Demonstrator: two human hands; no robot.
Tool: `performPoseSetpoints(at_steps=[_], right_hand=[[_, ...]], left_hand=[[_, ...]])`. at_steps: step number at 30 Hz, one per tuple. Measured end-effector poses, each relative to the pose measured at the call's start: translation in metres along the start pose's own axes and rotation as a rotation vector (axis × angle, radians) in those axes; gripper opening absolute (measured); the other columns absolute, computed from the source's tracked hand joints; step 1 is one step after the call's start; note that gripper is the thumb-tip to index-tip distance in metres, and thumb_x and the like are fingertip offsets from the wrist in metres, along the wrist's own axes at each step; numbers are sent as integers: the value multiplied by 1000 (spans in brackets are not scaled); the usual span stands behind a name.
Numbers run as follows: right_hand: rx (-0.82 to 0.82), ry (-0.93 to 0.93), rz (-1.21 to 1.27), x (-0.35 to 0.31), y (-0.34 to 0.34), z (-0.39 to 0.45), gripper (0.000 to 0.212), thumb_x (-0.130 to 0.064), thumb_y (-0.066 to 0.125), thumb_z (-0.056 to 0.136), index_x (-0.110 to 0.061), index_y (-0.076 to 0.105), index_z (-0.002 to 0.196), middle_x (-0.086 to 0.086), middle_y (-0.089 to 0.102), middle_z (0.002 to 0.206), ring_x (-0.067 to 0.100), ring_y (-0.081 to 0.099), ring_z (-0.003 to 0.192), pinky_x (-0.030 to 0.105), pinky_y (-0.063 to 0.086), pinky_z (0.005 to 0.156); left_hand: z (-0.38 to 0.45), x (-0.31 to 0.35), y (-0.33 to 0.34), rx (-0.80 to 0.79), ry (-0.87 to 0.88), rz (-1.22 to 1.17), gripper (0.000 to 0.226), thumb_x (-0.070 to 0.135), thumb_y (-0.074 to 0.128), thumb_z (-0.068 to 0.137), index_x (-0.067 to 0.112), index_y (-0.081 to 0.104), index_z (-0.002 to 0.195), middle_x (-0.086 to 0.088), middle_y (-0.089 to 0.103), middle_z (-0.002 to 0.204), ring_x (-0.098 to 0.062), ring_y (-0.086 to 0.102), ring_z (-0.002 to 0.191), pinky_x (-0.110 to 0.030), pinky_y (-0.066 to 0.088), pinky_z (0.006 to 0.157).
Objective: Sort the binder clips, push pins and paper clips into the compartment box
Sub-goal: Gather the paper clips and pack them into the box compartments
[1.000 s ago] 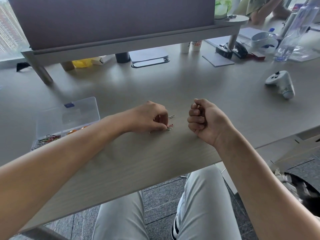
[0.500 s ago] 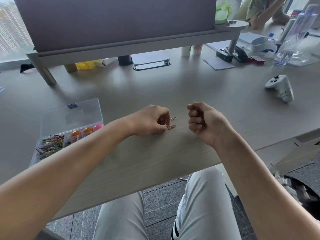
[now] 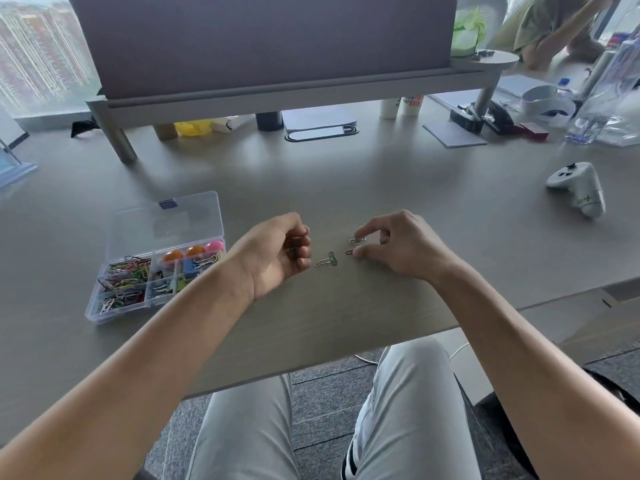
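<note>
The left hand [image 3: 277, 251] is curled with the palm turned toward its owner, and something small and metallic glints inside the fingers, most likely paper clips already gathered, though I cannot make out how many. The right hand [image 3: 398, 244] sits across from it with forefinger and thumb spread apart: the forefinger tip touches one paper clip [image 3: 357, 239] and the thumb rests beside a second, darker clip [image 3: 349, 252]. Neither looks pinched yet; the hand holds nothing I can see.

Between the two hands, on the bare desk [image 3: 381, 188], lie a silver clip [image 3: 323, 261] and a small green clip [image 3: 332, 258], touching or overlapping. I cannot tell whether the green one is a tiny binder clip or another paper clip.

Off to the left, well apart from the hands, the clear compartment box [image 3: 104, 306] stands with its lid [image 3: 166, 220] thrown back. Coloured paper clips fill the left sections, round-headed push pins [image 3: 194, 252] sit in the far row, and binder clips [image 3: 183, 271] occupy the middle.

The clips lie flat on a smooth top, so my worry is the right fingers sliding them about rather than lifting them, perhaps toward the near edge and onto the floor. The left fist, if it loosens during the carry, could shed what it has. And should that green piece be a binder clip, scooping it up with the others would land it in the wrong section.

A white game controller [image 3: 578, 188] lies far right.
</note>
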State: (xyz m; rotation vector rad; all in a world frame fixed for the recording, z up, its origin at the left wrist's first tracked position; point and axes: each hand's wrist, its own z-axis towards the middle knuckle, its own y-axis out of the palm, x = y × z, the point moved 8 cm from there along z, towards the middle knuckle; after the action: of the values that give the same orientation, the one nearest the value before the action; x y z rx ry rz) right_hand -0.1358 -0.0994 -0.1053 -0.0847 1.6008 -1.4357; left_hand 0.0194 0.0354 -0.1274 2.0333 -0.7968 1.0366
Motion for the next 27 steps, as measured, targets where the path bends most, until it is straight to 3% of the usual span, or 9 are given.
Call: performPoseSetpoints(at_steps=[4,7,9,12,15,20,23,25,27], right_hand=[[4,-33,19,-5,-3,3,11,-34,86,78,-27,80,86,-7,49,59,8,50,59,26,38,58],[-23,-26,7,-8,1,5,7,-27,84,82,-21,79,84,-7,55,61,8,53,59,25,39,57],[-64,-1,-12,-11,3,5,6,-23,80,84,-17,79,85,-8,57,64,7,54,61,22,39,55],[-138,71,-51,-11,8,10,11,-19,72,86,-10,78,85,-1,67,73,13,60,67,23,47,57],[-206,121,-97,-12,12,13,27,-21,66,84,5,72,86,10,62,68,19,51,63,29,46,55],[-149,176,-18,-13,7,9,34,-29,61,90,4,67,81,20,63,74,36,58,69,37,48,59],[-130,331,653,-1,12,-3,25,-22,45,90,-19,44,65,2,32,62,20,24,52,25,25,45],[-252,394,1249,-1,21,-14,16,-16,38,81,-24,35,68,-3,21,65,14,11,52,21,12,42],[-344,357,1652,-11,20,-22,6,-17,40,73,-20,37,70,-4,21,65,11,14,51,23,9,43]], left_hand=[[-5,18,-1,173,336,822,11,21,77,85,14,70,78,6,51,58,-9,43,50,-20,36,49],[-11,21,9,183,490,1154,15,27,83,79,18,74,87,9,52,61,-4,47,56,-13,35,50],[-15,22,13,198,545,1238,17,27,82,78,17,74,89,7,51,62,-6,48,58,-18,34,53],[-17,23,20,192,565,1280,10,20,80,78,14,76,84,11,51,58,-1,46,55,-11,31,47],[-12,23,24,164,467,1310,6,17,78,81,12,76,83,10,59,62,-2,53,60,-8,33,47],[-6,18,26,117,271,1391,18,22,67,88,5,73,83,-6,70,81,-24,61,76,-31,49,66],[-13,17,24,112,235,1186,21,28,55,90,11,57,78,-9,57,76,-26,46,64,-32,39,59],[-17,8,21,38,136,669,15,19,45,88,16,46,73,-9,53,71,-20,35,53,-26,31,53],[-23,0,24,-81,54,234,21,7,42,88,18,43,70,-7,52,66,-15,28,50,-24,25,48]])
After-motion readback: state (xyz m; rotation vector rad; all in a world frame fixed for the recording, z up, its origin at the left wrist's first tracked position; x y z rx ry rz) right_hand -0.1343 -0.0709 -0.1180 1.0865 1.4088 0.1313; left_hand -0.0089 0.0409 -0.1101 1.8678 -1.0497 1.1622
